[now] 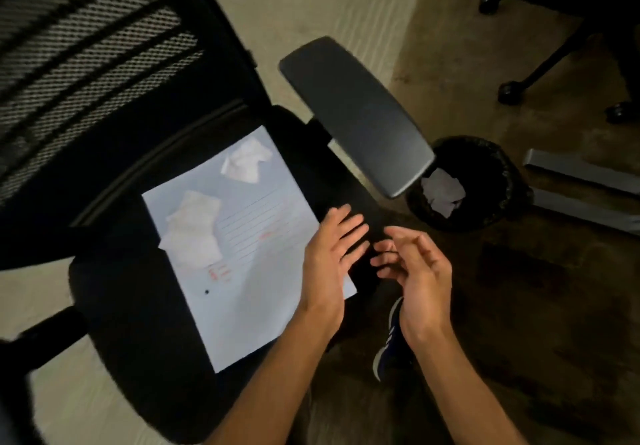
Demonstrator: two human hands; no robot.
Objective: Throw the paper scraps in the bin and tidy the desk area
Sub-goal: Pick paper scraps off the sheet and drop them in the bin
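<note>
A white lined sheet of paper (249,271) lies on the black seat of an office chair (131,306). Two crumpled paper scraps rest on the sheet: one (194,230) at its left, one (246,162) near its far corner. A black bin (498,164) stands on the floor right of the chair, with white paper scraps (443,193) inside. My left hand (329,261) hovers over the sheet's right edge, fingers spread, holding nothing. My right hand (412,268) is just beside it, between chair and bin, fingers loosely curled and empty.
The chair's grey armrest (356,112) juts out between the seat and the bin. Its mesh backrest (86,46) fills the upper left. Another chair's wheeled base (554,29) stands at the top right. Grey desk feet (581,185) lie right of the bin. A blue shoe (391,337) is below my hands.
</note>
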